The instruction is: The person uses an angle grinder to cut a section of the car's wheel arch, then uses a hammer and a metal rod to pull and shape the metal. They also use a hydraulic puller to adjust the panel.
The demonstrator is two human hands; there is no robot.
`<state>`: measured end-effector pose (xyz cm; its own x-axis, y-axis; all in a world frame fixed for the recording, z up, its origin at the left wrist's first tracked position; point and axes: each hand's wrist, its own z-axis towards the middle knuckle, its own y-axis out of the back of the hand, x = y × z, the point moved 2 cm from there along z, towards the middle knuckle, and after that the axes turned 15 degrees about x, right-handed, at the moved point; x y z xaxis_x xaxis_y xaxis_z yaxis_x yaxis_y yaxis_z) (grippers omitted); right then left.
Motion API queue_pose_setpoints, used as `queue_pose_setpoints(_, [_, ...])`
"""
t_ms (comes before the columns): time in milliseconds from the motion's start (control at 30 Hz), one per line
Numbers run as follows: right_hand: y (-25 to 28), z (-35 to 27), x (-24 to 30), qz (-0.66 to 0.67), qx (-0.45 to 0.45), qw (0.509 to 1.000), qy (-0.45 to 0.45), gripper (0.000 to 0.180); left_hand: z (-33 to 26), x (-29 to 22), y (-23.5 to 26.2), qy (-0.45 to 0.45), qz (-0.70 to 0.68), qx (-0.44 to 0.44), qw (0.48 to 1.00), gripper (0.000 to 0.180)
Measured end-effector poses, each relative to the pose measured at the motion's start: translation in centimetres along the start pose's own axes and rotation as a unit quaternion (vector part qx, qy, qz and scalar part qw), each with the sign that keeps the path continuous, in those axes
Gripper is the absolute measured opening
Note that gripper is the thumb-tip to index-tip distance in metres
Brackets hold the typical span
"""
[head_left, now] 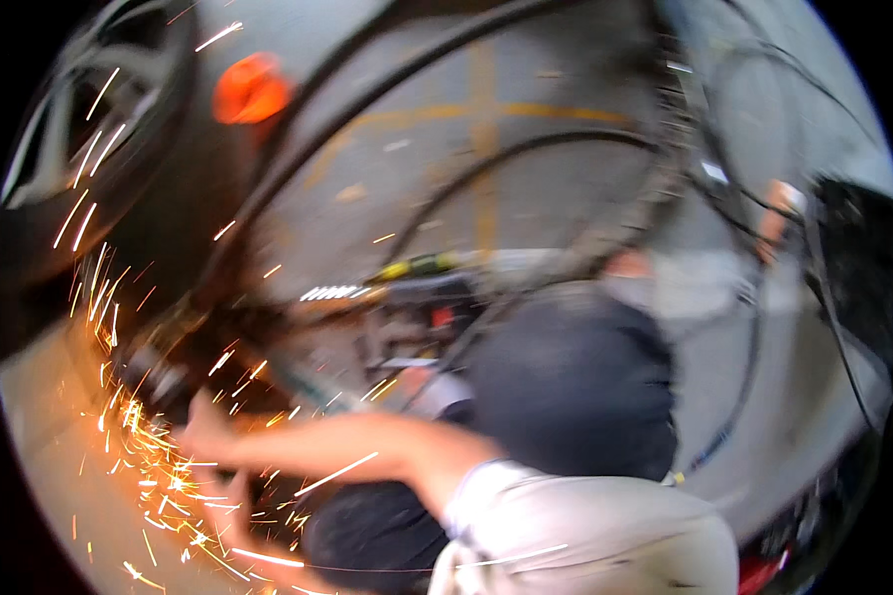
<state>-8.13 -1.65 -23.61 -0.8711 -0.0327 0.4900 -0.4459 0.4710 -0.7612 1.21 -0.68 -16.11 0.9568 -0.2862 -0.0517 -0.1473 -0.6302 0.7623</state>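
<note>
Both my arms reach to the lower left, where bright sparks (144,436) spray up and down in an arc. My right hand (208,431) is closed at a blurred, dark and grey power tool (154,382), beside the spot where the sparks are thickest. Just below it is my left hand (230,506), smeared by motion and partly behind sparks, so its fingers do not show clearly. Brownish metal parts (184,322) lie just beyond the tool, too blurred to name. My white sleeve (566,535) and dark-trousered knee (575,382) fill the lower middle.
A spoked car wheel (99,119) stands at the far left, near an orange object (253,89). Thick black hoses (397,89) curve over the grey floor. A yellow-and-black tool handle (417,266) lies by a dark tool case (422,307). Cables (754,347) hang at right.
</note>
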Motion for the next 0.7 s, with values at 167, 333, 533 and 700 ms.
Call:
queue_pose_setpoints(167, [4.3,0.9,1.4,0.007,0.064,0.996,0.058,0.040,0.0,-7.8,-0.8,-0.047,0.080,-0.050,0.994,0.101])
queue_pose_setpoints(333, [3.3,-1.3,1.8,-0.041,0.060,0.997,0.024,0.051,-2.1,-8.2,-0.4,0.029,0.071,-0.044,0.996,0.098])
queue_pose_setpoints(533, [3.8,-0.8,1.7,-0.051,0.071,0.996,0.031,0.054,-2.0,-9.3,-0.8,0.043,0.025,-0.037,0.998,0.097])
queue_pose_setpoints(700, [3.6,-0.6,1.7,-0.071,0.038,0.995,0.053,0.056,-1.7,-9.1,-0.7,0.014,0.050,-0.049,0.997,0.094])
